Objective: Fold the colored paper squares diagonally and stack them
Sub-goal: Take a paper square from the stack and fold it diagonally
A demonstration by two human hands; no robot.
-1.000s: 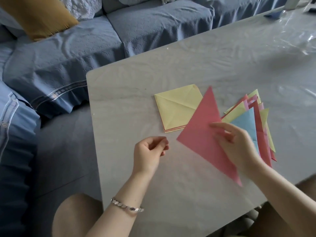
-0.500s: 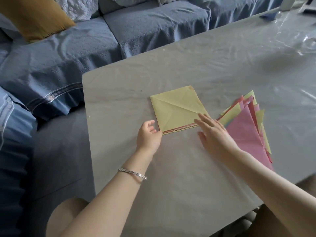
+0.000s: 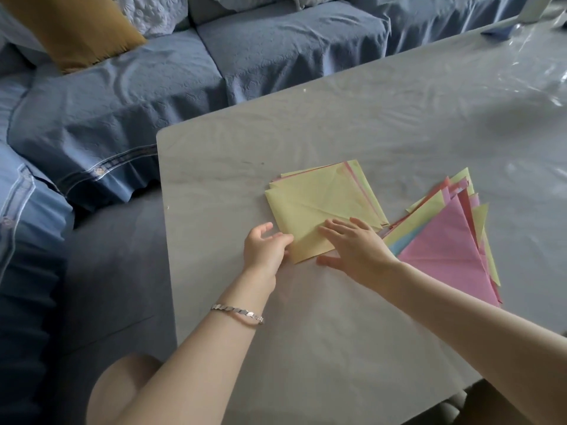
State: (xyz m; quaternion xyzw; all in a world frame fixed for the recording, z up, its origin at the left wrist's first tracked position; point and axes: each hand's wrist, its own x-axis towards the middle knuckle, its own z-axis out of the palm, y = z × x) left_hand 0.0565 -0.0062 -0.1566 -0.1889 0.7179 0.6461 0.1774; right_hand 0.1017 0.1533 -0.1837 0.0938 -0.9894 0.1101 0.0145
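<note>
Right hand point(image 3: 357, 245) flat on yellow paper square point(image 3: 313, 204), left hand point(image 3: 266, 249) relaxed, touching its eight o'clock edge, folded triangles point(image 3: 445, 250) at three o'clock

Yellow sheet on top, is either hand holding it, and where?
The right hand lies flat on the yellow sheet by its near corner, pressing, not gripping. The left hand meets its near-left edge with curled fingers; a pinch cannot be confirmed.

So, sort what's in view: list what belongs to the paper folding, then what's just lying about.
For the job: pile of unfolded squares, yellow on top; folded triangles; left hand; right hand.
Just there: blue sofa; mustard cushion; bracelet on the left wrist.
</note>
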